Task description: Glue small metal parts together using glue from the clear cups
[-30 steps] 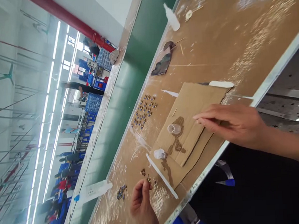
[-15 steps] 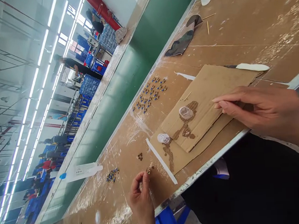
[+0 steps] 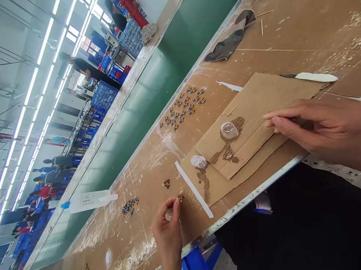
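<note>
My left hand [image 3: 167, 228] is at the near edge of the brown worktable [image 3: 298, 28], thumb and forefinger pinched on a tiny part, beside a small brass piece [image 3: 180, 198]. My right hand [image 3: 322, 127] rests on a sheet of cardboard [image 3: 257, 98] with its fingers stretched out flat and nothing visible in them. On the cardboard, by a dark wet stain, stands a clear plastic cap [image 3: 229, 130]. A second cap [image 3: 199, 162] sits on the lower cardboard sheet. Several blue-and-brass parts [image 3: 183, 106] are laid out in rows beyond.
A white strip [image 3: 194, 189], brass bits [image 3: 167, 183], a small blue pile [image 3: 129, 206] and a lying glue bottle [image 3: 87, 200] surround my left hand. A dark cloth [image 3: 230, 41] and a white-handled tool [image 3: 315, 77] lie farther off. A green belt [image 3: 154, 92] borders the table; people work beyond.
The view has swung, sliding the table up and right in the picture. My left hand's pinch has drawn in a little from the brass piece. My right hand stays on the cardboard.
</note>
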Available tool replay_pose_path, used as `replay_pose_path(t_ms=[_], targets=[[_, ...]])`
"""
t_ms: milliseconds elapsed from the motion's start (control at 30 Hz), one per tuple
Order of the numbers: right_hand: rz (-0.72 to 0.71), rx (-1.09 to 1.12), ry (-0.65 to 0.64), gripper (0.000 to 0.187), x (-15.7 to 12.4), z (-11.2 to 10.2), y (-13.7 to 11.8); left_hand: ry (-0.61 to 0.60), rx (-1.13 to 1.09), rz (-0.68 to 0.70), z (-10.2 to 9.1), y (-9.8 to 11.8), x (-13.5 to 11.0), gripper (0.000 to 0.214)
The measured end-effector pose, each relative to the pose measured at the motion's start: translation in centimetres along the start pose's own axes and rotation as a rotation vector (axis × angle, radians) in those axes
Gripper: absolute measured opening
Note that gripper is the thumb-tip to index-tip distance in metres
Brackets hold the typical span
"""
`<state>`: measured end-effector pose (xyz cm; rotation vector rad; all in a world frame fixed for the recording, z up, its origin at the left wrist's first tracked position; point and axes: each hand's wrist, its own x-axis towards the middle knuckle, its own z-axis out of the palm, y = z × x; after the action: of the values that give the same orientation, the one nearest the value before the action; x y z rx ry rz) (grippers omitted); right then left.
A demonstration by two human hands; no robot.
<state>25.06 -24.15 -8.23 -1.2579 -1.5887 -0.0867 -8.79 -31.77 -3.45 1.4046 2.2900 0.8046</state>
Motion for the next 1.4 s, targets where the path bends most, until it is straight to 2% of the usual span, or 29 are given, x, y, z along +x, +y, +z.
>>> replay_pose_path(t_ms=[633, 1033, 1200, 1400], targets=[[0.006, 0.007, -0.008, 0.007, 0.1, 0.0, 0.0, -0.049, 0.150, 0.097, 0.0, 0.4, 0.4, 0.034], [0.015, 0.030, -0.014, 0.009, 0.2, -0.1, 0.0, -0.073, 0.399, 0.355, 0.2, 1.5, 0.7, 0.023], [0.006, 0.036, -0.025, 0.011, 0.4, -0.2, -0.1, -0.099, 0.403, 0.351, 0.1, 2.0, 0.9, 0.023], [-0.011, 0.083, 0.001, 0.010, 0.5, -0.4, 0.1, -0.115, 0.364, 0.327, -0.1, 1.5, 1.3, 0.025]])
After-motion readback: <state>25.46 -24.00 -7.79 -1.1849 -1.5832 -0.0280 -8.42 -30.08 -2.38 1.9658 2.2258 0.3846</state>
